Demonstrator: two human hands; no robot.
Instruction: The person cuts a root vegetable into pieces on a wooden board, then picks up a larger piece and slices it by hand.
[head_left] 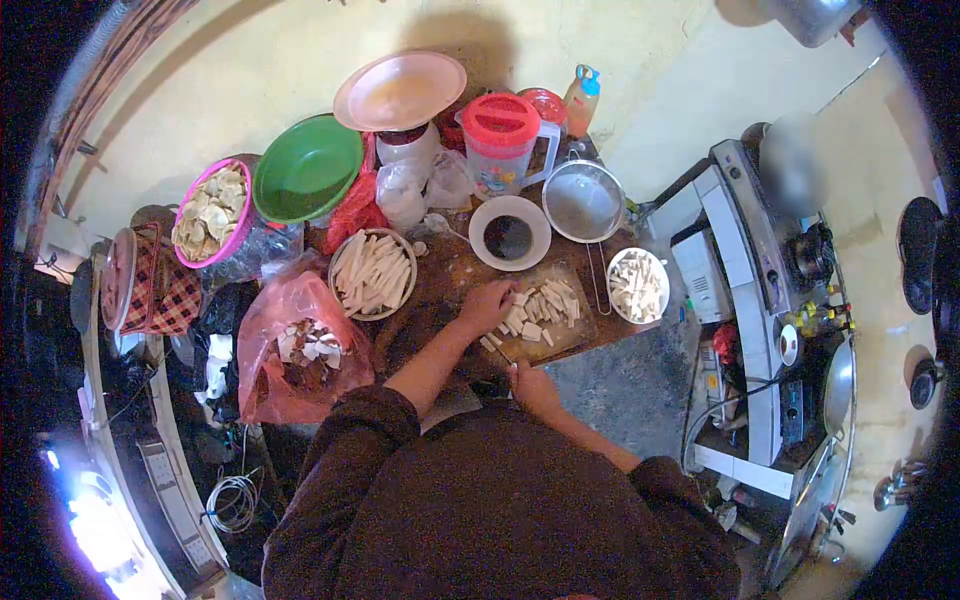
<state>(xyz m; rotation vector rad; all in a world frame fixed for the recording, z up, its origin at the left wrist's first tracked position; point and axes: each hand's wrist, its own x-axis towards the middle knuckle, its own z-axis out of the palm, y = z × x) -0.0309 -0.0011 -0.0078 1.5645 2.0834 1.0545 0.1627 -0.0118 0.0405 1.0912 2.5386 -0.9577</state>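
My left hand (487,305) rests at the left side of the cutting board (587,325), fingers drawn together beside a heap of pale cut strips (545,303). Whatever those fingertips grip, I cannot tell. At the board's near edge, my right hand (535,388) is closed round a knife (500,351), its thin blade pointing up and left toward loose white pieces. A bowl of longer white strips (372,274) stands left of my left hand. Right of the board is a white bowl of short white pieces (637,286). Beyond the board sits a bowl of dark liquid (507,236).
A metal strainer (583,200) lies behind the board, its handle reaching forward. A red-lidded pitcher (499,140), green basin (308,170) and pink basket of pale slices (213,214) line the back. A pink plastic bag (270,360) holds white chunks at left. A stove (750,225) stands right.
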